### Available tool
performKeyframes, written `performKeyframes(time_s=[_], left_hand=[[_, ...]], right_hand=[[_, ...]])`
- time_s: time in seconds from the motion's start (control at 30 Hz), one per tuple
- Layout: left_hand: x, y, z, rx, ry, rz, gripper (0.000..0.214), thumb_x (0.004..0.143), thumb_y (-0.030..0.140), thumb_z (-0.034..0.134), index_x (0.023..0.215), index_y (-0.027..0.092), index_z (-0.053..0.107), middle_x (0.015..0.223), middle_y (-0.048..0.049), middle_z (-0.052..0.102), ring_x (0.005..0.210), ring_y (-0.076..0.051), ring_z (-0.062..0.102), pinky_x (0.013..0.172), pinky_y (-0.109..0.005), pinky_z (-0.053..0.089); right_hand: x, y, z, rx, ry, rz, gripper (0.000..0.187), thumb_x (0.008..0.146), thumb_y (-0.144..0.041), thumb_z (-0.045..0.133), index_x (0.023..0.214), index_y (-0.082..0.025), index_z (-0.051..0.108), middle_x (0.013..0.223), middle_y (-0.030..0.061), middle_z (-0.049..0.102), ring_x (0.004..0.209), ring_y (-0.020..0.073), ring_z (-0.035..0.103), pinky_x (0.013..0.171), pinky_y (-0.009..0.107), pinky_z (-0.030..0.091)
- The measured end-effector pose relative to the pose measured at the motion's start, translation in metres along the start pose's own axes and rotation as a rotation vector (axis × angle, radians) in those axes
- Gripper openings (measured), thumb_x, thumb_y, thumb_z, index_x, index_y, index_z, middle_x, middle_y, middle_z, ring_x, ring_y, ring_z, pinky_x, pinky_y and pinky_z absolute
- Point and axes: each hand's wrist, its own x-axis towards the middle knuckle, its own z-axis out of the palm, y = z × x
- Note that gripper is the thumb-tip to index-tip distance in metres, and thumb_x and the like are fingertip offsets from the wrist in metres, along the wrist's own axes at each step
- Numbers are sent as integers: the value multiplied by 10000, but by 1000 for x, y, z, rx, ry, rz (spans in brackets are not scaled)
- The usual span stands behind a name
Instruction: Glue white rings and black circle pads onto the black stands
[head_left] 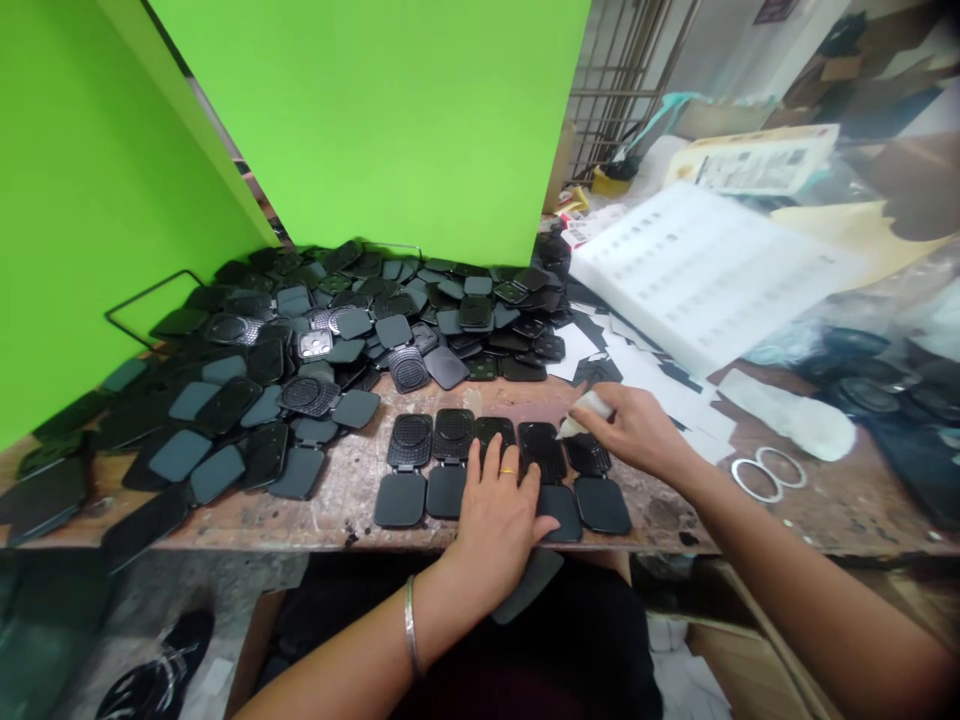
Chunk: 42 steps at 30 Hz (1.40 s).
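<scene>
Fingers of the right hand (634,428) grip a bottle (589,412) slanting leftward to the case (541,455), the left hand (496,500) spread mostly left of it.

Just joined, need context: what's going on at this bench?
A person's right grip holds a small white bottle, its tip at the fourth black hinged piece from the left in a row of five, laid open. The left grip lies spread over the row's middle. A heap of similar pieces covers the bench behind and to the left.
</scene>
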Motion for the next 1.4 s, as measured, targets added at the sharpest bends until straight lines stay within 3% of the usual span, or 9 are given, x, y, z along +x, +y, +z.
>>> performKeyframes(time_s=[0.17, 0.43, 0.63, 0.87, 0.97, 1.1, 1.4], left_hand=[[-1, 0, 2, -15, -6, -4, 631, 807, 509, 701, 1300, 128, 598, 1335, -218, 568, 1367, -412, 397, 1137, -606, 275], [1, -1, 5, -4, -13, -1, 647, 795, 528, 705, 1295, 129, 608, 1324, -222, 576, 1362, -418, 401, 1133, -609, 281], [0, -1, 4, -10, -2, -3, 648, 794, 528, 704, 1294, 128, 606, 1333, -214, 574, 1358, -412, 410, 1136, -604, 286], [-3, -2, 4, -48, 37, 6, 639, 791, 510, 719, 1297, 142, 592, 1347, -208, 561, 1359, -411, 410, 1115, -622, 318], [-11, -11, -1, -63, 66, -4, 650, 810, 475, 716, 1345, 149, 543, 1367, -203, 543, 1367, -403, 402, 1111, -620, 331], [-24, -29, -6, -35, 78, -81, 554, 817, 407, 727, 1280, 136, 591, 1373, -208, 533, 1379, -405, 381, 1124, -614, 320], [-33, -39, -2, -5, 67, -132, 599, 778, 397, 770, 1303, 170, 592, 1366, -207, 530, 1382, -414, 372, 1110, -625, 326]], right_hand=[[-9, -15, 0, 68, -108, -30, 327, 816, -438, 485, 603, -193, 517, 599, 42, 579, 556, 150, 482, 550, 269, 312], [15, -22, 29, -37, 23, -59, 267, 821, -411, 453, 654, -203, 466, 689, 65, 586, 645, 176, 499, 620, 291, 320], [10, -7, 11, -104, 32, -24, 279, 808, -414, 463, 616, -219, 410, 644, 45, 537, 591, 162, 452, 584, 291, 291], [-18, -8, -4, 120, -18, 111, 376, 799, -519, 495, 596, -203, 509, 567, 21, 527, 542, 155, 463, 535, 282, 310], [-13, -9, 3, 295, 22, 205, 391, 792, -544, 516, 677, -180, 603, 600, 29, 578, 578, 168, 493, 540, 282, 344], [1, -13, 23, 461, 23, 204, 355, 783, -502, 557, 743, -161, 646, 685, 52, 649, 650, 189, 546, 602, 294, 400], [30, -24, 55, 345, 39, 145, 377, 768, -525, 506, 643, -175, 571, 607, 21, 557, 600, 161, 473, 582, 287, 353]])
